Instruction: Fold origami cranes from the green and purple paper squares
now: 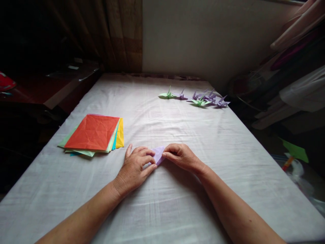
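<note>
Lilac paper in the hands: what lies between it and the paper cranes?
Only bare white cloth separates lilac paper and paper cranes, in the head view.

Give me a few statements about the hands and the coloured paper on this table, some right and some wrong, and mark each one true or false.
1. The left hand and the right hand both touch the lilac paper. True.
2. The stack of sheets lies on the left hand's side of the table. True.
3. The stack of sheets has a blue sheet on top. False: the top sheet is orange-red.
4. The paper cranes sit right beside the hands. False: they are at the far end of the table, well apart from both hands.
</note>
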A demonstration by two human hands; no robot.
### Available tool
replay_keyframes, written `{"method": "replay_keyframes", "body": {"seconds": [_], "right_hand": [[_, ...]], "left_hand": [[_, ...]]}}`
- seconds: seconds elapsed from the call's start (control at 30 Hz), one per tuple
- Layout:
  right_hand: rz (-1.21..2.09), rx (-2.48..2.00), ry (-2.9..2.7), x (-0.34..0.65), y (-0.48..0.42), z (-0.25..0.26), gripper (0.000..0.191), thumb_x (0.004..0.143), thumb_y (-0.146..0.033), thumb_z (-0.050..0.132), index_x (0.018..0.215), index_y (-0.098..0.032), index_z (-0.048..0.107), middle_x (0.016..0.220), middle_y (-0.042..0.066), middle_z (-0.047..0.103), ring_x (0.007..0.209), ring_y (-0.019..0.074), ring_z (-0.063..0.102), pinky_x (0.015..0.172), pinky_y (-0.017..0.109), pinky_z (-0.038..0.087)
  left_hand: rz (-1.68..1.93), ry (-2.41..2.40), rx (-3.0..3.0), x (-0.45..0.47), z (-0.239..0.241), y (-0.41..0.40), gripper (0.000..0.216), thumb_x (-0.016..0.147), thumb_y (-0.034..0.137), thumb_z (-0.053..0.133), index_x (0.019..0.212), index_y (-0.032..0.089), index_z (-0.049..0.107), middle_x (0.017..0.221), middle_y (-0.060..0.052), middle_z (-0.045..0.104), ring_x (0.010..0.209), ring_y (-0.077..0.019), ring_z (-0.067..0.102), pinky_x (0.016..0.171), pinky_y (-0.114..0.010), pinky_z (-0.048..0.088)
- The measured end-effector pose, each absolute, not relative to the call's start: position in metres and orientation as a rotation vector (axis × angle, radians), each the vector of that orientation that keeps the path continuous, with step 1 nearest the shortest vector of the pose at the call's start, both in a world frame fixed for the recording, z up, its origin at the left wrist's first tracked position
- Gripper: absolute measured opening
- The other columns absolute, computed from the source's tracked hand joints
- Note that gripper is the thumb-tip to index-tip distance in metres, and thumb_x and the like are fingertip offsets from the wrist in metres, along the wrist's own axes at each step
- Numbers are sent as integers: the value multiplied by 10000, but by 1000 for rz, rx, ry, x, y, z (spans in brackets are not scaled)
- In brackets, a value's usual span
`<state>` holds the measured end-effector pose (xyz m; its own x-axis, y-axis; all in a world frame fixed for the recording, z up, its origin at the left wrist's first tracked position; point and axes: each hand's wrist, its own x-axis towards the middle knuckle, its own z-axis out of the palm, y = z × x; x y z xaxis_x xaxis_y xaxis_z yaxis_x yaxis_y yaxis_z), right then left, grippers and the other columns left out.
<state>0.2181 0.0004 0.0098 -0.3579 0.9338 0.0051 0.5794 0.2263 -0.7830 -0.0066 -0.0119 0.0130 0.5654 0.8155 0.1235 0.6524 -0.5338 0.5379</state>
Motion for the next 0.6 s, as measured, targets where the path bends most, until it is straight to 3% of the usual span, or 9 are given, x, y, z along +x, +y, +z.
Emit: {"method": "replay_keyframes", "body": {"seconds": [0.17, 0.37, 0.6], "right_hand": [[982, -1275, -2048, 223, 2, 12, 269, 943, -347, 511, 858, -188, 710, 830, 40, 720, 759, 152, 648, 712, 256, 485], [1048, -1156, -2022, 228, 0, 12, 203, 917, -316, 550, 941, -188, 707, 910, 54, 711, 818, 154, 650, 748, 265, 499], [786, -1421, -2074, 215, -6, 11, 140, 870, -275, 632, 774, -202, 703, 769, 13, 659, 678, 120, 587, 638, 233, 427]], "left_hand": [[520, 1167, 2359, -7, 11, -10, 116, 894, 274, 592, 843, 262, 695, 1142, -16, 693, 1175, -245, 536, 1119, -672, 100], [478, 1157, 2369, -8, 13, -10, 121, 901, 277, 581, 848, 262, 689, 1152, -10, 688, 1178, -245, 538, 1119, -677, 104], [491, 1177, 2367, -6, 16, -11, 103, 879, 272, 602, 823, 255, 687, 1138, -14, 696, 1177, -257, 540, 1124, -666, 112]]}}
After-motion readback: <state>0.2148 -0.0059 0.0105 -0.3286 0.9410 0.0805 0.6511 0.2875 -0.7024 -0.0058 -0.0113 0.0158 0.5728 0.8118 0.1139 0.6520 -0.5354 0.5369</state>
